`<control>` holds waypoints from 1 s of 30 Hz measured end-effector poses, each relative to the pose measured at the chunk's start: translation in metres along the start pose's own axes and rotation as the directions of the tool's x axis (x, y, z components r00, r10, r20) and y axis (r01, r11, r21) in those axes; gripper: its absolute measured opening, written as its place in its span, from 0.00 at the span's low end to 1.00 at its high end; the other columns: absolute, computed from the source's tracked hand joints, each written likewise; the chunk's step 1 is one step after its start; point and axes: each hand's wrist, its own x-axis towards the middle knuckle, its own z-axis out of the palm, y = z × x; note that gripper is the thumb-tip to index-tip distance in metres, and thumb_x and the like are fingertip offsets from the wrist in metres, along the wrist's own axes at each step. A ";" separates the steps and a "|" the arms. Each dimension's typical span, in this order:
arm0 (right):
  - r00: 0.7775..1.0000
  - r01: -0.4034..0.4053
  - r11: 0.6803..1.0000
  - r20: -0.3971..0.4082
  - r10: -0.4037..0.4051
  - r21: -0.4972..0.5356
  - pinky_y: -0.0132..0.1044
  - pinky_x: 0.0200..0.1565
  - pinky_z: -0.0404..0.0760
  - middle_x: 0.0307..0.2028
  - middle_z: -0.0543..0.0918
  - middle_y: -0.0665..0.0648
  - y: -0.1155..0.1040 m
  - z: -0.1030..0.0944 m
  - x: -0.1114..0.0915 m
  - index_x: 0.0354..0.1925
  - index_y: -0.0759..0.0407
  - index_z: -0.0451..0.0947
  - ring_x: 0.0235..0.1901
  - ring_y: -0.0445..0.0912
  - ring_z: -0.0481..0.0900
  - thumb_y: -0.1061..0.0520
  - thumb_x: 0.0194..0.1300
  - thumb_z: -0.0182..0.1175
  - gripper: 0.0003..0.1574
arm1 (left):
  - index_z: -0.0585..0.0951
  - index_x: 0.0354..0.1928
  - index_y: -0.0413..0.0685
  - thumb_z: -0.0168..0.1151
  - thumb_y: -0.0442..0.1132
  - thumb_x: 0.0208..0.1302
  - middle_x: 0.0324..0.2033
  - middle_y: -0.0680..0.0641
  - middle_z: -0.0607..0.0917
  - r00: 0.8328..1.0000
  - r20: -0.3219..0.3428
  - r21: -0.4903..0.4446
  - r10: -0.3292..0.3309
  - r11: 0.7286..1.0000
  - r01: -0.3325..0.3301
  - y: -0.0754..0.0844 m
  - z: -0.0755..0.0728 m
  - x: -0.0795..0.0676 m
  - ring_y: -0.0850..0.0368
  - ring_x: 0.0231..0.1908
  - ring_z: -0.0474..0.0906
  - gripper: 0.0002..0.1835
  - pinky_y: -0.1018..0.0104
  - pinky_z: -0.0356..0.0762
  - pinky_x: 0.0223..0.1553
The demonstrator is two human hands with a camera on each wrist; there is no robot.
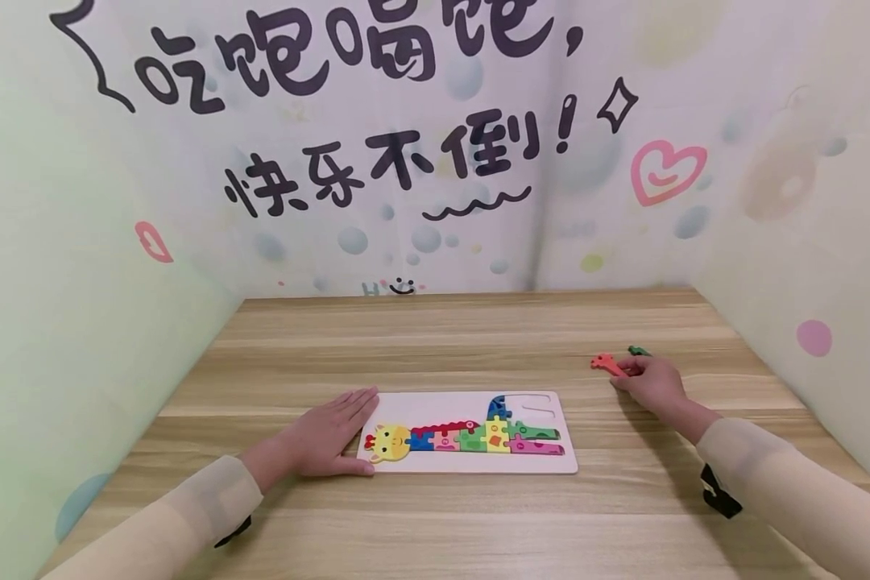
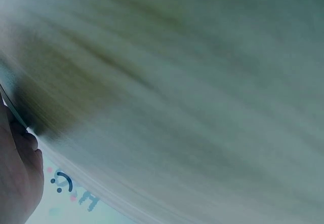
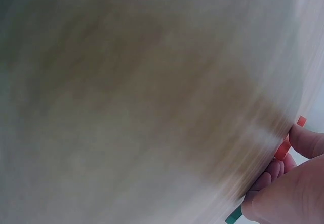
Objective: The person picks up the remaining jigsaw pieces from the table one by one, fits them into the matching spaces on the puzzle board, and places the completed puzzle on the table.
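Note:
The giraffe puzzle board (image 1: 471, 465) lies flat on the table, its coloured pieces forming a yellow head, a red mane, a body and legs. Two leg outlines (image 1: 536, 403) at its upper right show bare white. My left hand (image 1: 329, 435) rests flat with straight fingers at the board's left edge. Over at the right, my right hand (image 1: 652, 385) pinches an orange-red puzzle piece (image 1: 605, 363) between thumb and fingers. Just behind that hand lies a dark green puzzle piece (image 1: 638, 351), partly hidden; in the right wrist view the green piece (image 3: 234, 216) shows below the fingers.
The wooden table (image 1: 435, 524) carries the board near its middle. A printed cloth wall (image 1: 435, 242) rises along the back edge, with pale walls at both sides. Both wrists wear dark straps (image 1: 721, 493) at the sleeve cuffs.

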 end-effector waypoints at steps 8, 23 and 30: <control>1.000 -0.013 1.000 -0.006 0.013 -0.006 0.36 0.29 0.70 0.33 0.79 0.61 -0.001 0.002 0.000 0.45 0.72 0.78 0.30 0.50 0.71 0.59 0.62 0.65 0.18 | 0.51 0.75 0.40 0.38 0.81 0.56 0.75 0.44 0.51 1.000 0.003 0.004 0.001 1.000 -0.001 -0.001 0.003 0.000 0.50 0.74 0.45 0.59 0.56 0.47 0.71; 1.000 -0.016 1.000 0.000 0.016 0.003 0.37 0.31 0.70 0.35 0.80 0.63 -0.001 0.001 0.001 0.46 0.73 0.78 0.33 0.53 0.73 0.59 0.63 0.65 0.18 | 0.51 0.76 0.41 0.38 0.80 0.57 0.75 0.44 0.50 1.000 -0.004 -0.007 0.000 1.000 0.000 -0.002 0.004 -0.001 0.51 0.74 0.44 0.59 0.56 0.47 0.71; 1.000 -0.010 1.000 -0.008 0.011 0.007 0.38 0.32 0.70 0.36 0.80 0.64 -0.001 0.002 0.002 0.45 0.72 0.78 0.34 0.53 0.72 0.60 0.63 0.65 0.17 | 0.51 0.76 0.40 0.39 0.80 0.57 0.75 0.44 0.51 1.000 -0.004 0.000 0.001 1.000 -0.001 -0.002 0.003 0.000 0.50 0.74 0.45 0.58 0.55 0.47 0.71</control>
